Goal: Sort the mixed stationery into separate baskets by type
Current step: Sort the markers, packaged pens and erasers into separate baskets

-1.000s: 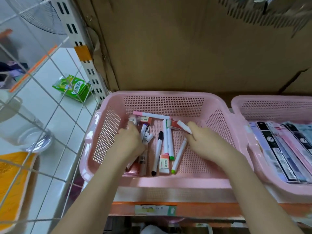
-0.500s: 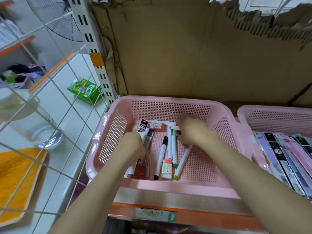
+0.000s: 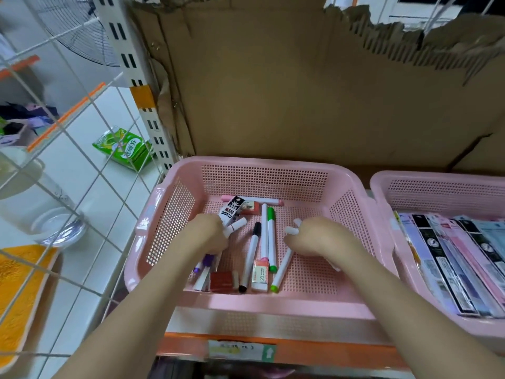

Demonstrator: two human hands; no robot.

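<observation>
Right hand [image 3: 318, 236] withdrew from basket's [image 3: 352, 195] far end, now gripping two white markers [image 3: 291, 230]; left hand [image 3: 209, 233] clutches a mixed bundle [image 3: 232, 214]. Between them: three markers, one eraser [image 3: 260, 274].

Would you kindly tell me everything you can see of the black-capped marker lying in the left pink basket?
The black-capped marker is a slim white barrel, plastic by its look, with a black cap at its far end and a black tip at the near end. It lies flat on the mesh floor of the left pink basket, running near to far, slightly tilted. It sits between the two hands, untouched by either, beside a white marker with a green cap.
</observation>
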